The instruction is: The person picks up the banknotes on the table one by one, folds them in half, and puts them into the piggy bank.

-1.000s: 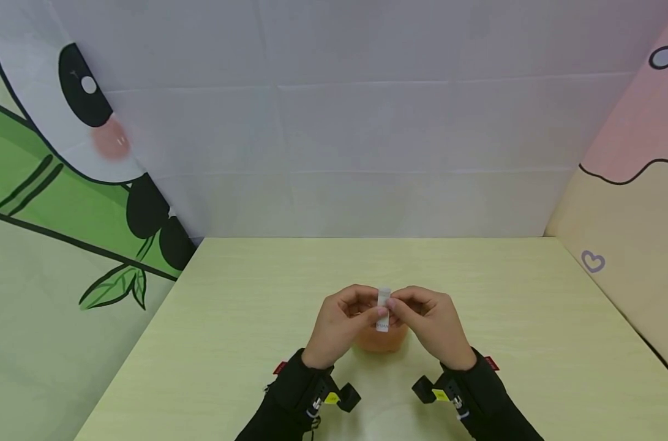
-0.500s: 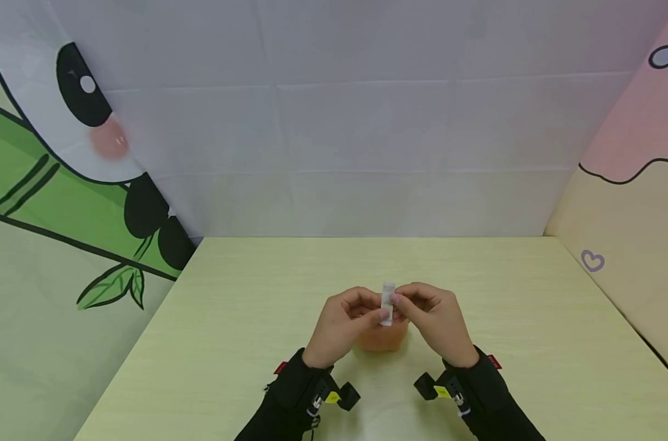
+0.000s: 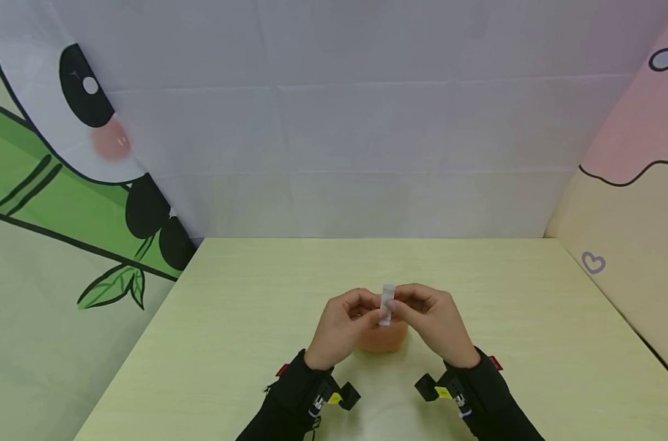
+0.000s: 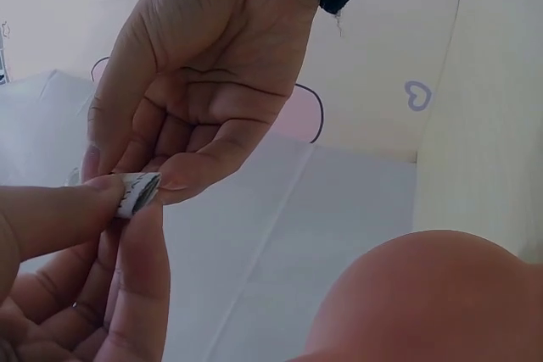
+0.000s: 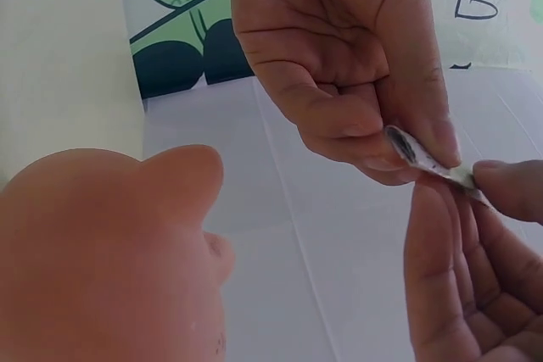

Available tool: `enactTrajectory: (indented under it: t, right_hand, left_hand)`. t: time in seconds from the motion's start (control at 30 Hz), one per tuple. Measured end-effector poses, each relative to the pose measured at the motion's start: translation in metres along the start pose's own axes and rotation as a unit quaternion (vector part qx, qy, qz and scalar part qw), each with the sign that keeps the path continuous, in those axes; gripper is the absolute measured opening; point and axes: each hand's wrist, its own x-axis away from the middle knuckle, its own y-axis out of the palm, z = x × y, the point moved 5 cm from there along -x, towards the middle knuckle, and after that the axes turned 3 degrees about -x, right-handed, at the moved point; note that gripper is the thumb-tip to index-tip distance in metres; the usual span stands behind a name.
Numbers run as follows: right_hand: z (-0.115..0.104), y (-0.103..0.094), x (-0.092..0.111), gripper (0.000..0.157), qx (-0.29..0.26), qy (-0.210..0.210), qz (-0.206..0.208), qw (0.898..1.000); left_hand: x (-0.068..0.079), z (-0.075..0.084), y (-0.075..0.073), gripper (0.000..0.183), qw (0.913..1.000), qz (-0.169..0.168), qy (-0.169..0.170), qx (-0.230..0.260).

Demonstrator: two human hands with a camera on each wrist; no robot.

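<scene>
A small pale banknote (image 3: 388, 292), folded into a narrow flattened roll with print on it, stands upright between my hands in the head view. My left hand (image 3: 339, 329) pinches its lower part between thumb and fingers. From the other side, my right hand (image 3: 437, 321) pinches it higher up. The left wrist view shows the layered open end of the folded note (image 4: 138, 193) between both hands' fingertips. Just below and behind the hands is a round pink-orange piggy bank (image 3: 383, 340), partly hidden by them; its ear and snout show in the right wrist view (image 5: 110, 252).
The piggy bank stands on a pale wood-look table (image 3: 256, 288). A white cloth backdrop (image 3: 361, 135) rises at the table's far edge, with printed cartoon panels at left and right. Small black cameras (image 3: 349, 396) are strapped to both wrists.
Both hands keep hold of the banknote. It has shifted slightly up and to the right and now leans a little, with its print less visible.
</scene>
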Motion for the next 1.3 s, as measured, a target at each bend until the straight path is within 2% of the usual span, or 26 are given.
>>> enactTrajectory:
  t: [0.17,0.53,0.8,0.9,1.1,1.3]
  right_hand:
    - [0.0,0.0,0.0,0.014,0.006,-0.002,0.003,1.0]
    - [-0.001,0.0,-0.001,0.008,0.013,-0.041,0.011,0.999]
    - [-0.002,-0.006,-0.005,0.008,0.03,-0.066,0.042,0.996]
    - [-0.001,-0.011,-0.006,0.009,0.023,-0.07,0.051,0.996]
    - [0.007,-0.018,-0.009,0.01,-0.004,-0.063,0.063,0.996]
    - [0.017,-0.021,-0.012,0.011,-0.013,-0.065,0.059,0.996]
  left_hand:
    - [0.0,0.001,0.0,0.015,0.9999,0.0,0.009,-0.007]
    - [0.001,-0.001,0.0,0.017,0.9997,0.011,0.016,-0.017]
    - [0.004,-0.004,-0.007,0.027,0.9975,0.034,0.027,-0.056]
    - [0.005,-0.007,-0.012,0.033,0.9947,0.046,0.037,-0.085]
    - [0.005,-0.02,-0.019,0.053,0.9873,0.05,0.011,-0.151]
    - [0.006,-0.042,-0.02,0.072,0.9867,0.006,-0.051,-0.154]
